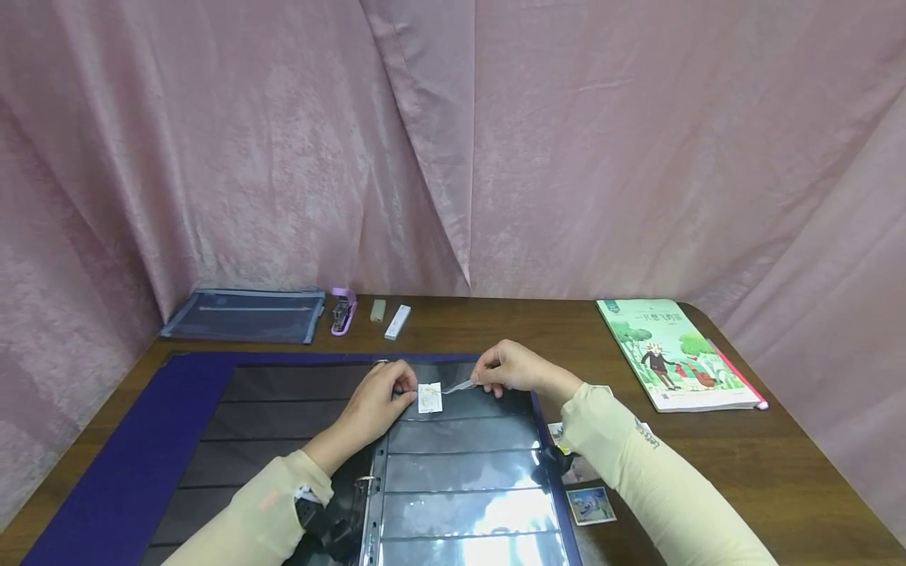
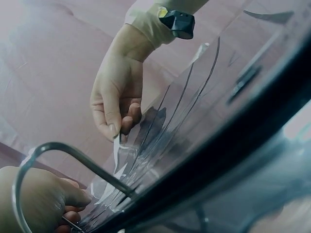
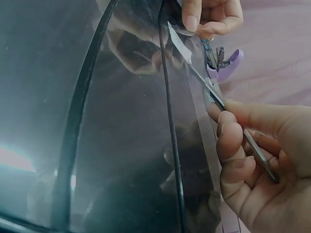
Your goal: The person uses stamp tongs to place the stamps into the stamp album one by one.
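An open ring binder with dark strip-pocket pages lies before me; its right page [image 1: 463,472] has clear pockets. At that page's top strip is a small whitish stamp [image 1: 429,398] with faint print. My right hand [image 1: 513,368] grips metal tweezers [image 3: 218,101], whose tips meet the stamp's right side. The stamp appears edge-on at the tips in the right wrist view. My left hand [image 1: 378,399] is at the stamp's left, its thumb and fingers pinching the clear page edge near the rings. A binder ring [image 2: 73,150] arches in front of that hand in the left wrist view.
Colourful stamps [image 1: 591,505] lie right of the binder, some partly hidden by my right sleeve. Along the back stand a blue mesh pouch [image 1: 244,316], a purple stapler [image 1: 344,312], a small greenish block [image 1: 378,310] and a white bar [image 1: 398,322]. Books [image 1: 675,354] lie at right.
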{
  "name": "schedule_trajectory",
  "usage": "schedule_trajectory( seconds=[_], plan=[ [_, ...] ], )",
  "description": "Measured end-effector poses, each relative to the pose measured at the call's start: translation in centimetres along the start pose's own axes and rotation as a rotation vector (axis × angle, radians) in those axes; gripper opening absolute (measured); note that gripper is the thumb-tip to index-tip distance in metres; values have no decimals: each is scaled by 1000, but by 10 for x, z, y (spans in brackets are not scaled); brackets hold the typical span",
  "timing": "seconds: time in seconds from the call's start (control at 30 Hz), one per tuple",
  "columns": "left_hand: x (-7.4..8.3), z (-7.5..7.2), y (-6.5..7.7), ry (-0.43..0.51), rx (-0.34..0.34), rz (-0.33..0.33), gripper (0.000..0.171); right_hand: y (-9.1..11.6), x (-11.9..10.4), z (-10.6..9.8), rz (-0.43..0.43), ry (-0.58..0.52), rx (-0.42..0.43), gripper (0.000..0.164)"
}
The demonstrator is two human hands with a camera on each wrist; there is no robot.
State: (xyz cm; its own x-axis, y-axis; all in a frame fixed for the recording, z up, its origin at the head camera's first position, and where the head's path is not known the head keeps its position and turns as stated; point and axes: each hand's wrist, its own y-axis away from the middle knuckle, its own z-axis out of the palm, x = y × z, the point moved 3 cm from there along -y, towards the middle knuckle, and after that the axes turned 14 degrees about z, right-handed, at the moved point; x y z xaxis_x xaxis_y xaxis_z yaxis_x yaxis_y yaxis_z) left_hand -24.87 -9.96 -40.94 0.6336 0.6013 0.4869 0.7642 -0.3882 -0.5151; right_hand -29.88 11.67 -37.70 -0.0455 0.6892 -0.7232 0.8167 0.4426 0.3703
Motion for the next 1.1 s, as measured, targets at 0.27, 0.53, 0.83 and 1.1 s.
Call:
schedule_trajectory(
  seconds=[0.27,0.53,0.83,1.1],
  plan=[
    [1,-1,0,-3,-2,-9,21,-5,1,1,-13,16,-64,15],
    [3,-1,0,-1,-6,6,21,-3,-3,-2,7,48,-110,13],
    [3,-2,0,9,-11,-7,21,0,-7,-15,-15,126,-59,16],
    [2,-1,0,10,1,-4,21,-11,-12,-8,-56,114,-5,16]
  ],
)
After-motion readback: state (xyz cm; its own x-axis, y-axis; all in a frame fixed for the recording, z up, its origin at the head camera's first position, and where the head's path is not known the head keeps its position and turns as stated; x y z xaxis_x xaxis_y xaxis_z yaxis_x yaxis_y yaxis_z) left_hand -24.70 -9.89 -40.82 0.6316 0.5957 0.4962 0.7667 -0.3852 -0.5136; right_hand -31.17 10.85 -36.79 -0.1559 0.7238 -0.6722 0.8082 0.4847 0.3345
